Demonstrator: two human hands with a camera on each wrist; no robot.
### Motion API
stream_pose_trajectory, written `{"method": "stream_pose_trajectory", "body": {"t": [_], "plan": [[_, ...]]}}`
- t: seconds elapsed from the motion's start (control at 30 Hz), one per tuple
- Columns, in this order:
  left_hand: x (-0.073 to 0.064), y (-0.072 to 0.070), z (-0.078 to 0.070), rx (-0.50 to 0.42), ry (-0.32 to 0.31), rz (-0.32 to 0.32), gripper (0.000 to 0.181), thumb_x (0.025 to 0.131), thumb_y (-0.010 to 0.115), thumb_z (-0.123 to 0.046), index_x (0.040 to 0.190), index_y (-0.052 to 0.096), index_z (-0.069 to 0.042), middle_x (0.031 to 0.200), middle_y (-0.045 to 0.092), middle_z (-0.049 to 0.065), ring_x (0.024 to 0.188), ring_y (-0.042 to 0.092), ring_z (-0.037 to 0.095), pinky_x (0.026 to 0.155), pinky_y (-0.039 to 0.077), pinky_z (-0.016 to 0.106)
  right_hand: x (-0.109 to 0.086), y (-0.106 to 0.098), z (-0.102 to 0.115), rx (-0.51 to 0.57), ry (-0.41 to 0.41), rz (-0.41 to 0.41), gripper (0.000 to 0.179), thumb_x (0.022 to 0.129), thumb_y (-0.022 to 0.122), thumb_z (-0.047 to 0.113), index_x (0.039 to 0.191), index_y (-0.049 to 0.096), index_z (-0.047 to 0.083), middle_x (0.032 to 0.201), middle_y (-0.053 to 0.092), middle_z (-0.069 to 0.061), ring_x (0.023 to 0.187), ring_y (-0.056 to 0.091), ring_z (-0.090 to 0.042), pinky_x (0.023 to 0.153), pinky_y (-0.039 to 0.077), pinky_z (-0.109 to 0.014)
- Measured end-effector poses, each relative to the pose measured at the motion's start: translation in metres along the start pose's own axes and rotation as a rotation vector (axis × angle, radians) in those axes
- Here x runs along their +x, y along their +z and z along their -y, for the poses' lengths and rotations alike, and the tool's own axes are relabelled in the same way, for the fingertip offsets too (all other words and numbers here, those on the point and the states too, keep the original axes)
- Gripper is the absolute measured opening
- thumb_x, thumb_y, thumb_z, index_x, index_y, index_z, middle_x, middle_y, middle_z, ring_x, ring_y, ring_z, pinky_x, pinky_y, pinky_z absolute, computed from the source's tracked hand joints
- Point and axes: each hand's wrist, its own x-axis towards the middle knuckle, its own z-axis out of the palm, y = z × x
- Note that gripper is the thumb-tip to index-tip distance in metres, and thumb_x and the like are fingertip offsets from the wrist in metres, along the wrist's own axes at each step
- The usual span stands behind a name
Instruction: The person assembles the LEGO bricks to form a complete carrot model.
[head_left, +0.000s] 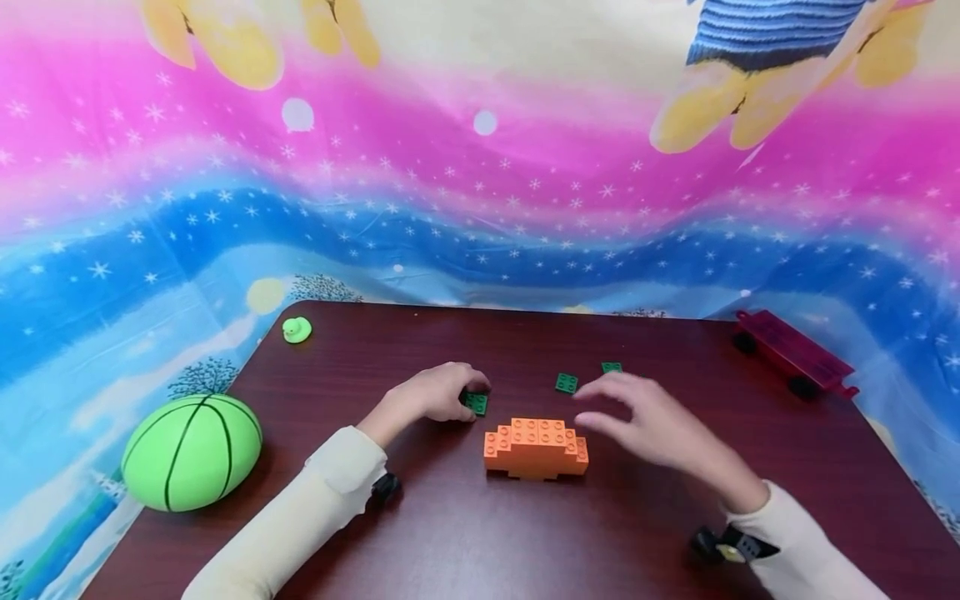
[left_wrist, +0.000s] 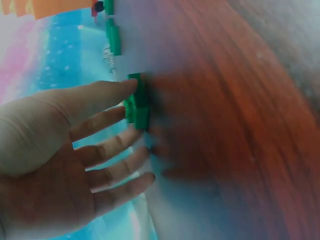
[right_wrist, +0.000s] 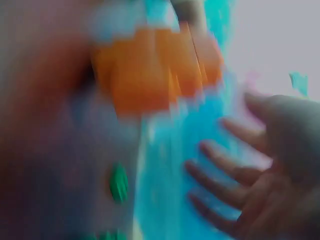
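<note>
An orange stepped structure of toy bricks stands on the table between the hands. Left of it, my left hand pinches a green toy brick low at the tabletop. The thumb and index fingertip meet that green brick in the left wrist view, the other fingers spread beyond it. My right hand hovers right of the orange structure, thumb and fingers apart with nothing between them. Close beyond its fingertips lie a green brick and another green brick. The right wrist view is blurred.
A green ball with black lines sits at the table's left edge. At the far left corner is a small green toy duck. A dark pink toy skateboard lies at the far right. A printed cloth hangs behind the table.
</note>
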Motion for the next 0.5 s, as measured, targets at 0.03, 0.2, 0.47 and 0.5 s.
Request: {"method": "stream_pose_trajectory", "body": {"t": [0.03, 0.2, 0.47, 0.5], "plan": [[-0.002, -0.001, 0.000, -0.007, 0.000, -0.017, 0.046, 0.092, 0.077, -0.025, 0.137, 0.065, -0.018, 0.132, 0.065, 0.004, 0.119, 0.060, 0.021, 0.102, 0.052, 0.045, 0.000, -0.005, -0.009, -0.049, 0.051, -0.006, 0.030, 0.093, 0.076, 0.038, 0.119, 0.073, 0.024, 0.115, 0.072, 0.004, 0.102, 0.068, -0.017, 0.083, 0.058, -0.042], [-0.014, -0.004, -0.015, -0.130, 0.106, -0.170, 0.041, 0.100, 0.067, -0.037, 0.137, 0.066, -0.020, 0.137, 0.065, 0.002, 0.128, 0.060, 0.021, 0.108, 0.050, 0.046, -0.012, -0.012, -0.050, -0.183, 0.245, 0.121, 0.039, 0.085, 0.084, 0.034, 0.116, 0.074, 0.011, 0.106, 0.069, -0.010, 0.091, 0.063, -0.022, 0.071, 0.056, -0.042], [-0.032, -0.005, -0.064, -0.246, 0.359, -0.196, 0.039, 0.092, 0.074, -0.050, 0.123, 0.074, -0.026, 0.119, 0.073, -0.010, 0.106, 0.065, 0.008, 0.094, 0.056, 0.032, -0.021, 0.008, -0.066, -0.125, 0.198, 0.152, 0.029, 0.082, 0.087, 0.027, 0.106, 0.078, 0.013, 0.092, 0.066, 0.001, 0.077, 0.052, -0.012, 0.064, 0.047, -0.026], [-0.033, -0.004, -0.068, -0.219, 0.361, -0.197, 0.041, 0.090, 0.075, -0.051, 0.123, 0.074, -0.027, 0.118, 0.073, -0.011, 0.103, 0.065, 0.007, 0.091, 0.055, 0.030, -0.020, 0.007, -0.064, -0.121, 0.183, 0.144, 0.028, 0.082, 0.087, 0.027, 0.104, 0.078, 0.014, 0.091, 0.066, 0.002, 0.076, 0.053, -0.010, 0.064, 0.048, -0.025]]}}
